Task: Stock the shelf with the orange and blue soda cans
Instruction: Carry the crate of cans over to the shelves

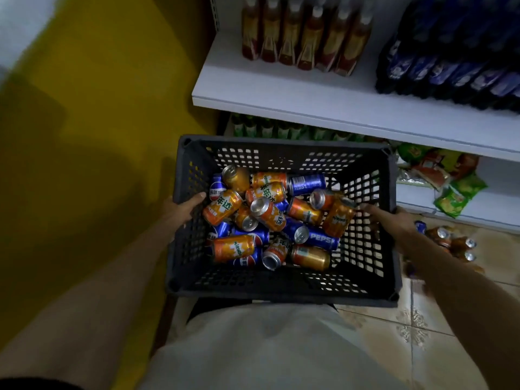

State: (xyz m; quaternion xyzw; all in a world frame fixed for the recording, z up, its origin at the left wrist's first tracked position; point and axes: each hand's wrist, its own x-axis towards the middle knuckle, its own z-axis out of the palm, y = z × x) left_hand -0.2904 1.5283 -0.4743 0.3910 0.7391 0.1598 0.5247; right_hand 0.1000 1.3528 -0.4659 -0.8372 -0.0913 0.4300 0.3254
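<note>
**Crate of soda cans held in front of the shelf**

A person holds a dark perforated crate (281,294) with both hands, and everything here is placed relative to that crate. The left hand (184,206) grips its left rim, thumb hooked over the edge into the inside and the other fingers hidden behind the outer wall. The right hand (389,218) clasps the right rim, thumb lying along the inner wall; its other fingers are out of sight on the outside, and the hand is slightly blurred.

Inside the crate, orange soda cans (222,206) and blue soda cans (306,184) lie jumbled on their sides across the bottom, piled over one another, with some silver tops turned upward. One blue can reads PEPSI.

Beyond the crate's far rim stands the white shelf (281,91). On it, above the crate, is a row of brown bottles (304,38), and further right a row of dark blue bottles (450,74). Just under the shelf board, behind the far rim, green bottles (270,128) show in shadow. To the right of the crate, green and red snack packets (447,175) lie on a lower board.

On the tiled floor (422,333) just right of the crate, beyond the right forearm, a few more cans (455,243) stand. Left of the crate is a yellow wall (98,108).
</note>
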